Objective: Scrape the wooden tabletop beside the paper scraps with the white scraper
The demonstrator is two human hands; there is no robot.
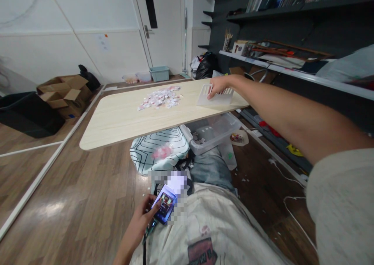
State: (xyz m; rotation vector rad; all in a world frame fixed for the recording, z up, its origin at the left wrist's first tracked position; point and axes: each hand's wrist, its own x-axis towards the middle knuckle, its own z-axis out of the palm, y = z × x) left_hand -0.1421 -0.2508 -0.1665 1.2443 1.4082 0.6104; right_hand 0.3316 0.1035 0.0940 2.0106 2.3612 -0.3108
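My left hand [143,210] is wrapped round a smartphone [165,207] over my lap, its thumb on the lit screen. Stretched out over the pale wooden tabletop [111,124], my right hand [221,85] grips a white slotted plastic panel [214,100] by its slotted upper part. That panel stands tilted on the right part of the table. A heap of small white and pinkish pieces [160,97], perhaps cut paper, lies to its left, apart from it. Part of the area above the phone is pixelated.
Below the table's near edge are a clear plastic bin [216,130] and a white cloth [140,156] with black lines and pink bits. A small tray [239,137] lies right of the bin. Dark shelves [292,13] line the right wall. Cardboard boxes [66,93] and a black bin [29,115] stand left.
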